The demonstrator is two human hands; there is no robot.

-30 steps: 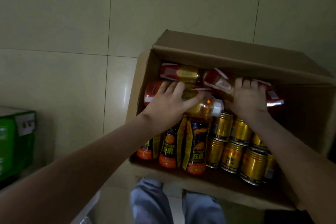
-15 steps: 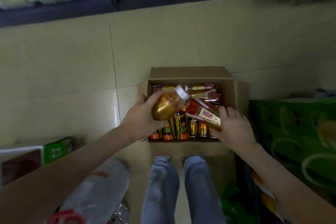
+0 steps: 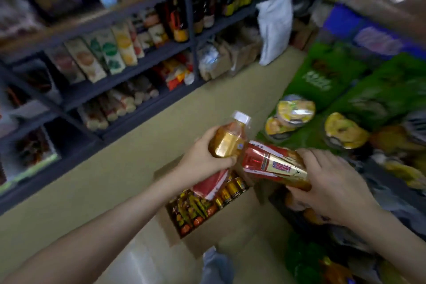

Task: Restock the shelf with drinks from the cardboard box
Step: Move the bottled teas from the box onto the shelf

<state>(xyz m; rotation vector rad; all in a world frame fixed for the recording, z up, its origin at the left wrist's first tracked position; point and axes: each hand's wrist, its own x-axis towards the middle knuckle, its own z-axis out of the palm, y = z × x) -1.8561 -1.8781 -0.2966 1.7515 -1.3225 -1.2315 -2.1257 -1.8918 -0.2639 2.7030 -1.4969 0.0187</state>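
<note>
My left hand grips an amber drink bottle with a white cap and a red label, held upright above the box. My right hand holds a second bottle with a red and gold label, lying on its side and touching the first one. Below both hands the open cardboard box sits on the floor, holding several orange-labelled bottles and gold cans. The dark metal shelf runs along the left, packed with goods. The picture is blurred.
Green bags and yellow-lidded tubs crowd the right side. A white sack hangs by the shelf end. The tan tiled floor forms a narrow aisle. My jeans-clad leg shows at the bottom edge.
Both hands have lifted their bottles up out of the box. My view has swung from straight down at the box up toward the shelf and aisle.
</note>
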